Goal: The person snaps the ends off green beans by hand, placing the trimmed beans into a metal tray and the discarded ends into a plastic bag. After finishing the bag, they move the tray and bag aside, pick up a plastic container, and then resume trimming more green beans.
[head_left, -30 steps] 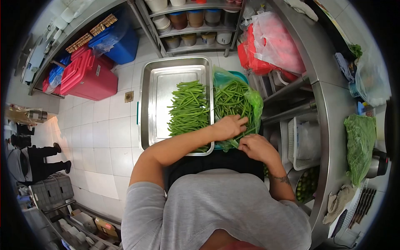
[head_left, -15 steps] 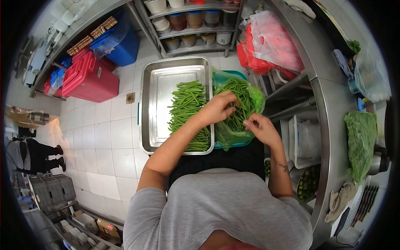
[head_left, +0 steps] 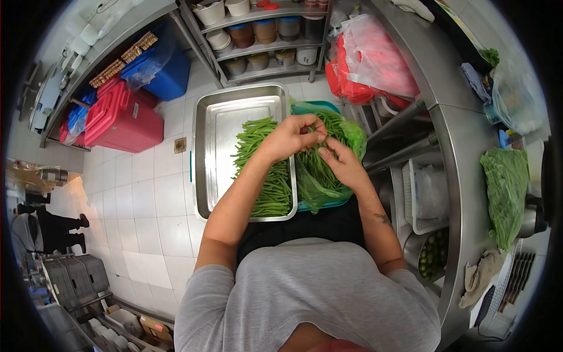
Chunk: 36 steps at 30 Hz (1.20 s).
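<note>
My left hand [head_left: 293, 138] is closed in a pinch above the bag, its fingertips close to those of my right hand [head_left: 342, 164]. Between them a thin bit of green bean seems to show, mostly hidden by the fingers. Below lies an open green plastic bag [head_left: 315, 193] of loose green beans [head_left: 314, 167], resting on a teal tray [head_left: 324, 105]. To its left, a deep steel pan [head_left: 220, 152] holds a row of green beans [head_left: 251, 141] along its right side. My left forearm crosses over the pan.
A steel counter [head_left: 454, 176] runs along the right, with a bag of greens [head_left: 504, 193] on it. Red bags [head_left: 375, 58] and a shelf of tubs [head_left: 264, 44] stand ahead. A pink bin [head_left: 123, 120] is at left; another person [head_left: 53, 229] stands far left.
Both hands have risen out of the beans in the bag and come together, fingertips meeting. My right hand has moved left and up. The view has shifted slightly.
</note>
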### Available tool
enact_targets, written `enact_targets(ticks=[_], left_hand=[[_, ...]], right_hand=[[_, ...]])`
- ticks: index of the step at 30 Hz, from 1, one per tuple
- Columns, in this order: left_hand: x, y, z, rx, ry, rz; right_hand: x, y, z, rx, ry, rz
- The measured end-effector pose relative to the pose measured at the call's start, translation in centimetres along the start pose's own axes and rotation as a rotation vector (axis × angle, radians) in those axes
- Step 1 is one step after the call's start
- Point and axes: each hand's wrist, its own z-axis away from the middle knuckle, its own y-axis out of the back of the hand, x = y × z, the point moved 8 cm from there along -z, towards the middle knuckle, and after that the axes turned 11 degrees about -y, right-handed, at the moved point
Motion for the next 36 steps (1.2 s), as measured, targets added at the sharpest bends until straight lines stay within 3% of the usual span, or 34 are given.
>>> enact_targets(ticks=[1, 2, 5, 8, 11, 16, 19, 25, 34, 36], left_hand=[[0.4, 0.0, -0.1, 0.015, -0.01, 0.055], [0.9, 0.3, -0.1, 0.054, -0.023, 0.079], [1.3, 1.1, 0.1, 0.142, -0.049, 0.122], [-0.4, 1.7, 0.2, 0.2, -0.085, 0.112], [-0.9, 1.2, 0.6, 0.3, -0.122, 0.105], [-0.2, 1.2, 1.0, 0.347, -0.119, 0.123], [1.5, 1.6, 1.0, 0.285, -0.247, -0.325], [4.2, 0.6, 1.0, 0.169, -0.452, -0.744], [3.0, 0.6, 0.2, 0.055, -0.412, -0.646], [2.6, 0.8, 0.3, 0.158, -0.46, -0.674]], right_hand=[[0.7, -0.8, -0.5, -0.095, -0.101, -0.002], [-0.2, -1.2, -0.8, -0.112, 0.039, -0.21], [-0.5, -1.5, -1.2, -0.119, 0.007, -0.538], [-0.2, -2.2, -0.8, -0.237, -0.111, -0.589], [0.2, -2.3, -1.0, -0.173, -0.096, -0.674], [1.6, -1.6, -1.1, -0.111, -0.197, -0.516], [1.0, -1.0, -0.6, -0.103, -0.241, -0.419], [1.3, -0.5, -0.7, -0.133, -0.222, -0.289], [0.6, 0.2, -0.9, 0.007, -0.046, -0.075], [0.9, 0.0, -1.1, -0.004, -0.075, -0.11]])
